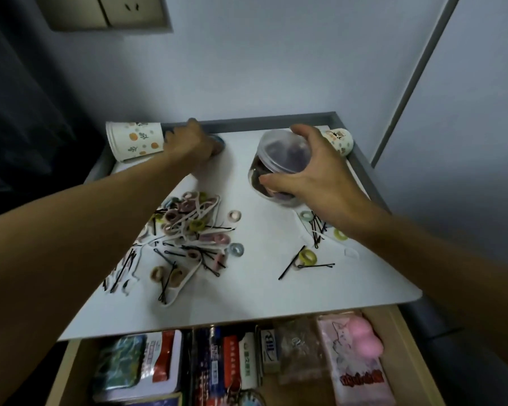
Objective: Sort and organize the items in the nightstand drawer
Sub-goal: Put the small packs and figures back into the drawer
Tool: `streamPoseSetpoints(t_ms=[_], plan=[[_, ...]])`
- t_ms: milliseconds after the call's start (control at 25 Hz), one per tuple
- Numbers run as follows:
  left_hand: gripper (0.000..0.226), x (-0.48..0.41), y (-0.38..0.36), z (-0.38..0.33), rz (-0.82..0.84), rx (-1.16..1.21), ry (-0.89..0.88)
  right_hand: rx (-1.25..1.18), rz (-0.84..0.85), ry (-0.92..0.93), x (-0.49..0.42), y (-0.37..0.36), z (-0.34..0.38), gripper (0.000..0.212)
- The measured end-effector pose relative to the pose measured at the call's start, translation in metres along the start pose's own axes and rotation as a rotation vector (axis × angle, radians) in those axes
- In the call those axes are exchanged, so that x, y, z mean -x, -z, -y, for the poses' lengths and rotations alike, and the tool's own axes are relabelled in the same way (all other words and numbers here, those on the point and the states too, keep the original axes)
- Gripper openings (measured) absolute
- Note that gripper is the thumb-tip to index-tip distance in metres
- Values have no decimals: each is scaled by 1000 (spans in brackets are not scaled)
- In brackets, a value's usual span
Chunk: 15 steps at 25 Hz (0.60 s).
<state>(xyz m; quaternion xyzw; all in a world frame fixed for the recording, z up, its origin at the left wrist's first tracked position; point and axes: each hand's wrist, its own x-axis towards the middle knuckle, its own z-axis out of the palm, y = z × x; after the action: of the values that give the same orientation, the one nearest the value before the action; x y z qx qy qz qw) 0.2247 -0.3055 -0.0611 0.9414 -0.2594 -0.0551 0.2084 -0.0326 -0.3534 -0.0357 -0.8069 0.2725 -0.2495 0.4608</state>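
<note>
Two hands at work. Right hand point(314, 171) wraps the tilted jar point(285, 153), mouth toward us, presumably to receive ties. Left hand point(192, 142) curls onto a blue tie point(219, 141) at the back rim. Heap point(188, 230) awaits on the top point(247, 288); drawer point(414, 358) stands open below.

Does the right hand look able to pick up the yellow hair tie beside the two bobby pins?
Probably not yet: the right hand grips the clear jar. The yellow hair tie lies uncovered near that forearm, so reach looks fine.
</note>
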Motion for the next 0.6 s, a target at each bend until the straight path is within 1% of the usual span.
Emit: streamPoseSetpoints(t_ms=[40,160,240,360,400,480,600], plan=[[63,-1,1,-1,10,44,11,2,4,3,-1,-3,-3,94],[65,0,-2,-2,3,273,31,19,-7,19,0,-9,-6,95],[64,6,0,-3,-42,323,-8,20,-9,57,5,-10,-1,96],[34,28,15,-3,-70,491,-21,22,1,103,24,-9,13,98],[27,38,22,-2,-70,555,-18,23,12,109,34,-9,19,99],[22,69,44,1,-29,715,-2,23,34,120,53,-7,35,98],[12,138,79,9,145,1038,41,26,67,113,84,-5,52,97]])
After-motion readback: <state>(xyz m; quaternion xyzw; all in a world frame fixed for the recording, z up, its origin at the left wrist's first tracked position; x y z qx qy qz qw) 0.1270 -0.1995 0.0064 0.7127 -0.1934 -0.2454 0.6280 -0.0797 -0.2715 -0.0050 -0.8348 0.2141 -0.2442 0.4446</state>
